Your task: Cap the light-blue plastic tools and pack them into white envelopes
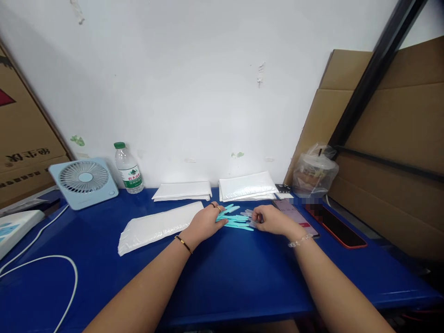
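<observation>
A small heap of thin teal and clear plastic pieces [236,219] lies on the blue table [222,273]. My left hand [205,221] rests on the heap's left side, fingers curled over the pieces, with rings on two fingers. My right hand [270,219] touches the heap's right end, its fingertips pinched on clear pieces. A long stack of white bags [157,226] lies just left of my left hand.
Two stacks of white bags [182,190] [247,186] sit by the wall. A blue fan [84,181] and a water bottle [129,168] stand at the back left. Two phones [335,225] [294,213] and a bagged container [315,172] are on the right. A white cable [65,268] loops at left.
</observation>
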Demonstrator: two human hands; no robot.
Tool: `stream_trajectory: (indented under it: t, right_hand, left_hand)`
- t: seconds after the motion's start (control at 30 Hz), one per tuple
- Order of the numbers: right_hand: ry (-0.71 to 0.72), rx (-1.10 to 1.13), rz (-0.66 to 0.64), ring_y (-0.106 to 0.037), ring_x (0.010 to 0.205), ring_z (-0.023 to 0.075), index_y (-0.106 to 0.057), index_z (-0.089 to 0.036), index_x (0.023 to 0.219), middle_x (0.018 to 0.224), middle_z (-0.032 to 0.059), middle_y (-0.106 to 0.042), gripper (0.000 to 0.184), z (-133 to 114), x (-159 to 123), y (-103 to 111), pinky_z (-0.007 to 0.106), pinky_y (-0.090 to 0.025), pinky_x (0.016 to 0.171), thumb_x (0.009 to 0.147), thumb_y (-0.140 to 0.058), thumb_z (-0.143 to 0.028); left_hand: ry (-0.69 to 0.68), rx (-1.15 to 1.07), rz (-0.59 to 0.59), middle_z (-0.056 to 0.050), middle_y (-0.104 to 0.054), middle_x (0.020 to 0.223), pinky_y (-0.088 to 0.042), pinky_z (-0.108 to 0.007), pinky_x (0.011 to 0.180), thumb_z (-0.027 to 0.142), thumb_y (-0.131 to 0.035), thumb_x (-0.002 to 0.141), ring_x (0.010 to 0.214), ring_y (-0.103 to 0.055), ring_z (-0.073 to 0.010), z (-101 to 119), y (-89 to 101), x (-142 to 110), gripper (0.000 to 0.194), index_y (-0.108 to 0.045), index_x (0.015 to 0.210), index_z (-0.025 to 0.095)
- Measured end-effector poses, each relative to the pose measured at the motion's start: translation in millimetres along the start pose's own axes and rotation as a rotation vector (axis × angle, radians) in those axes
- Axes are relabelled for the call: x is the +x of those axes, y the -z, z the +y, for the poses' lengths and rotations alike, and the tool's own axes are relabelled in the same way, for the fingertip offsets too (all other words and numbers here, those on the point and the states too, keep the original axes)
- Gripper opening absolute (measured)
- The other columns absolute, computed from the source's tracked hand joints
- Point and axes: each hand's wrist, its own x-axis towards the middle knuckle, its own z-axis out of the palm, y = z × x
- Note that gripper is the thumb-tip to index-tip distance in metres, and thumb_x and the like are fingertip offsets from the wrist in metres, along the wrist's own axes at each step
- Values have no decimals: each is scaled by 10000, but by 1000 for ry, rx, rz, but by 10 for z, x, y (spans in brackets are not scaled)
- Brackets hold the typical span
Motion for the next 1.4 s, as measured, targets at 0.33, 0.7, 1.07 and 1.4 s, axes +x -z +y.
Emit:
stream_trajectory:
  t: [0.33, 0.7, 1.07, 1.4]
  right_hand:
    - [-15, 13, 27, -586, 656, 159, -678, -168, 759, 742, 44, -676, 141, -7, -1, 85, 235, -396, 584, 707, -549, -144]
    - [-16, 533, -86, -586, 664, 138, -625, -151, 932, 737, 23, -635, 211, 7, -74, 226, 261, -473, 620, 727, -589, -189]
    - [55, 566, 14, -604, 680, 139, -601, -167, 833, 718, 16, -632, 139, -102, -58, 144, 272, -498, 659, 710, -631, -226]
    - [75, 581, 39, -583, 670, 133, -591, -159, 823, 709, 16, -606, 165, -132, -51, 137, 261, -486, 637, 721, -642, -280]
  left_hand:
    - [-203, 46, -124, -44, -598, 976, -440, -290, 759, 391, -581, 827, 892, -565, -197, 237, -110, -72, 254, -628, 1013, 224]
    - [-61, 91, -28, -34, -618, 888, -407, -295, 740, 288, -570, 827, 870, -556, -196, 38, -99, 69, 109, -629, 830, 197]
    - [-52, -34, 48, -20, -624, 844, -405, -270, 695, 280, -549, 822, 803, -557, -172, 10, -18, 56, 103, -609, 802, 199]
    - [-55, 6, 34, -21, -635, 840, -406, -272, 701, 268, -553, 814, 806, -563, -176, 34, 6, 55, 96, -616, 794, 198]
